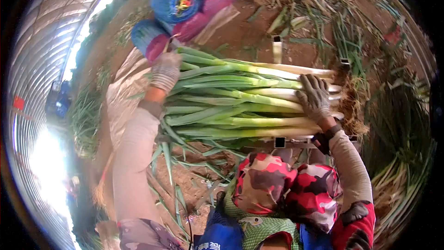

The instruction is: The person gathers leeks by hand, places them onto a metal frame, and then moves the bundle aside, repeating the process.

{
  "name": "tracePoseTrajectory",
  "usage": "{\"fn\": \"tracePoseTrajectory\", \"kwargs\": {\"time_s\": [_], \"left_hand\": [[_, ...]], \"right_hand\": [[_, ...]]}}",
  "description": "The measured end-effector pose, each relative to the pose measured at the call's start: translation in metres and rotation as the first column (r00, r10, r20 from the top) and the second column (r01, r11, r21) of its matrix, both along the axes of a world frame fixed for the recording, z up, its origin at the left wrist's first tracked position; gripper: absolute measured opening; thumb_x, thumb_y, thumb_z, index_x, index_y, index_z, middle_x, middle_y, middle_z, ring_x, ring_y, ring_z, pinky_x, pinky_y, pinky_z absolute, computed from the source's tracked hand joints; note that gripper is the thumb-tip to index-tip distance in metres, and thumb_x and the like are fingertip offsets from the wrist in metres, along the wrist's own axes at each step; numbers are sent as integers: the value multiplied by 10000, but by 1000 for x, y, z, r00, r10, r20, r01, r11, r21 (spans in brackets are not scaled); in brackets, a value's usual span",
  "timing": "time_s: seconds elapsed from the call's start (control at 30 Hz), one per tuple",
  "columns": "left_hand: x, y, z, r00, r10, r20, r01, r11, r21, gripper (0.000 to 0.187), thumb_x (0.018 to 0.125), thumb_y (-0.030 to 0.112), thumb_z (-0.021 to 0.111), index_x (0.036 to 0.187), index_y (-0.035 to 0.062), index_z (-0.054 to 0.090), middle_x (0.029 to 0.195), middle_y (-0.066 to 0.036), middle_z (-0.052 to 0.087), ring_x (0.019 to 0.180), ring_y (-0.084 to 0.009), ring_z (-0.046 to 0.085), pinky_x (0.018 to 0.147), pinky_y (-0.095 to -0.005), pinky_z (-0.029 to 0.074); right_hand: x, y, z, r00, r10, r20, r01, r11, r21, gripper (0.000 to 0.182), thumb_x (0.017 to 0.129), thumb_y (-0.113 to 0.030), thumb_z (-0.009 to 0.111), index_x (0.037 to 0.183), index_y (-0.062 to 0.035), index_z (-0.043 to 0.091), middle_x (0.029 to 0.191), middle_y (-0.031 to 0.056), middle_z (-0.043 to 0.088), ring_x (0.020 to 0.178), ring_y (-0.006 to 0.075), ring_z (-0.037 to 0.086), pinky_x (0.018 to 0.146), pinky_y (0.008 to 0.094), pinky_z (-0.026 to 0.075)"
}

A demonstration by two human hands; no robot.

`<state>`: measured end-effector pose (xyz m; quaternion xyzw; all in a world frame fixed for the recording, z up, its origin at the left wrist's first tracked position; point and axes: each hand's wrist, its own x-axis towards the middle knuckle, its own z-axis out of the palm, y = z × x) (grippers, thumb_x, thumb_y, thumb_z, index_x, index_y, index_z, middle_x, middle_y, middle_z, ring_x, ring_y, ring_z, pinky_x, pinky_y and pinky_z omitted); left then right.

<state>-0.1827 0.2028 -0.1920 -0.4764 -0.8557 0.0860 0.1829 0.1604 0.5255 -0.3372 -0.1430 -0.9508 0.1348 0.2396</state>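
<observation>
At the left, a crumpled beige sheet [124, 99] lies on the ground; just to its right, the left hand [165, 67], in a pale striped knitted glove, is at the far leaf ends of a broad layer of long green-and-white onions [240, 95]; its fingers look curled, but I cannot tell whether they close on any leaves; beyond it sit rounded blue-and-pink wrapped bundles [175, 3]. The onions lie side by side across the middle, leaves left and white stems right, near a pale square metal post [277, 52] on the far side; the right hand [316, 95], in a dark grey glove, rests on the white stems with fingers extended, pressing from above and clasping nothing; just right hang tangled brown roots [354, 106], and farther right lies a heap of loose onions [397, 134]. Uneven pressure from the flat right hand could let the outer stems roll out of line; a hard tug at the leaves could tear them; snagged roots could drag neighbouring stems askew.
</observation>
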Motion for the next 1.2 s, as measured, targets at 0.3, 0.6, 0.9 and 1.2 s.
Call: {"fn": "tracePoseTrajectory", "kwargs": {"time_s": [0.3, 0.6, 0.9, 1.2], "left_hand": [[39, -24, 38, 917, 385, 109, -399, 861, 316, 297, 843, 232, 563, 1061, 41, 628, 953, -189, 639, 891, -347, 612, 758, -446, 483], [78, 101, 15, 987, -128, 100, 130, 991, -17, 414, 869, 354, 582, 1165, 65, 611, 1085, -223, 623, 977, -393, 578, 844, -450, 443], [165, 116, -49, 992, 18, 128, 10, 978, -210, 404, 921, 407, 464, 1091, 72, 613, 950, -174, 610, 919, -334, 569, 819, -467, 411], [61, 105, -132, 990, -108, 95, 132, 944, -303, 335, 947, 292, 434, 1138, 67, 595, 1065, -144, 592, 1031, -321, 524, 914, -432, 371]], "right_hand": [[4, 1, 9, 999, 8, 31, -4, 993, -118, 507, 875, -375, 514, 1262, -48, 506, 1250, 180, 500, 1174, 363, 438, 1021, 473, 296], [5, 5, -13, 999, -24, -32, 22, 999, -49, 558, 882, -473, 498, 1262, -66, 519, 1238, 180, 512, 1178, 358, 455, 1033, 509, 291], [26, 7, -9, 985, 131, -111, -137, 990, -44, 552, 839, -451, 565, 1243, -77, 518, 1193, 165, 530, 1178, 331, 459, 1022, 498, 310], [10, 16, -48, 918, 144, -370, -172, 984, -44, 478, 859, -306, 544, 1283, -87, 505, 1254, 141, 501, 1170, 320, 464, 990, 486, 343]]}}
